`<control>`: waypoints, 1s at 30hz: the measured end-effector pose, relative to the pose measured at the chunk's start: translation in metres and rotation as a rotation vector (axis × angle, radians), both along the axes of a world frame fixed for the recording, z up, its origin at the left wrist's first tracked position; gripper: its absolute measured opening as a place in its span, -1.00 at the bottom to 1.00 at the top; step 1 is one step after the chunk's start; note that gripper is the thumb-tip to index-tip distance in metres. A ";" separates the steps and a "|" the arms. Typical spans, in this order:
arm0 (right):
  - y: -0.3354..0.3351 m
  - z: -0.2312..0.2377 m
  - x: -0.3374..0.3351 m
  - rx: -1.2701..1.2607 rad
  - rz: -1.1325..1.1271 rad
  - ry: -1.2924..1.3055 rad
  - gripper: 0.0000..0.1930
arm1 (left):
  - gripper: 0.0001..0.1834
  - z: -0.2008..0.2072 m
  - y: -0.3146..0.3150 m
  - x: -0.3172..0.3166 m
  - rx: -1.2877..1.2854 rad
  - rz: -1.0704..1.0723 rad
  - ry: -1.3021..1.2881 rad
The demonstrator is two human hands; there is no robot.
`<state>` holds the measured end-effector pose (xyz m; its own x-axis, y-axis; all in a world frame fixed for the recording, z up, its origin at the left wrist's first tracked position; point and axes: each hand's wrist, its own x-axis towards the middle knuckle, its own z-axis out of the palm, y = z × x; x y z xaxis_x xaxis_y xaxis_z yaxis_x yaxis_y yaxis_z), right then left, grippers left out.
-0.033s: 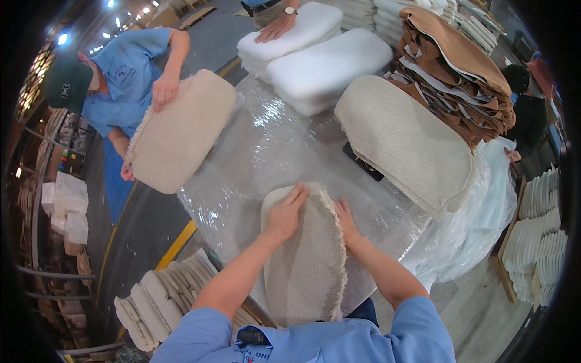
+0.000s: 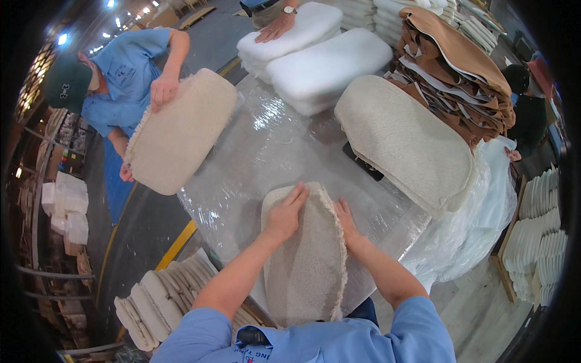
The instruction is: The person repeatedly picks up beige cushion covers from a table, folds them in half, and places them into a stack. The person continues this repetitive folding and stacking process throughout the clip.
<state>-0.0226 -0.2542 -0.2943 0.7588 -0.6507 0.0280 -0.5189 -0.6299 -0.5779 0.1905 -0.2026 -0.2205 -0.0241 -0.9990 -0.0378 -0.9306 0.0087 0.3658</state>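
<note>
A beige fabric cushion (image 2: 302,254) with a frayed seam along its right edge lies lengthwise in front of me at the table's near side. My left hand (image 2: 287,216) rests flat on its upper left part, fingers stretched toward the far end. Against the frayed right edge lies my right hand (image 2: 347,226), its fingers extended along the seam and partly hidden. Neither hand grips the cushion. At the left, a co-worker in a blue shirt holds another beige cushion (image 2: 181,132) with a frayed edge, one hand on its top and one at its lower corner.
Plastic film covers the table (image 2: 266,157). Beige cushions (image 2: 405,139) lie at the right over a dark object (image 2: 363,162). Behind are white padding blocks (image 2: 330,66), with another person's hand (image 2: 277,28) on one, and a brown fabric pile (image 2: 454,66). Folded beige pieces (image 2: 160,296) stand lower left.
The co-worker's cushion has shifted very slightly. My hands and the cushion under them have not visibly moved.
</note>
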 end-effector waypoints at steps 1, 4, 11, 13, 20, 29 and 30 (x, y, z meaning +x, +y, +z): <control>-0.001 -0.003 -0.003 -0.011 -0.003 0.020 -0.30 | -0.18 0.000 -0.002 -0.003 0.000 -0.012 0.003; -0.011 0.003 -0.007 -0.041 0.029 0.093 -0.17 | -0.17 0.002 -0.015 -0.005 -0.031 -0.048 -0.041; 0.016 0.034 -0.056 -0.107 0.291 0.088 -0.04 | -0.21 -0.001 0.020 -0.017 0.009 -0.139 -0.295; 0.027 0.024 -0.073 -0.097 0.281 -0.091 -0.18 | -0.20 0.004 0.027 -0.028 0.090 -0.137 -0.294; -0.054 0.117 -0.012 -0.004 -0.064 -0.437 -0.66 | -0.20 -0.009 0.072 -0.037 0.038 -0.028 -0.274; -0.041 0.076 0.105 -0.443 0.259 0.076 -0.27 | -0.26 0.011 0.214 -0.089 0.205 -0.108 0.109; -0.026 0.075 0.102 -0.468 0.298 0.047 -0.24 | -0.28 0.013 0.229 -0.089 0.190 -0.100 0.176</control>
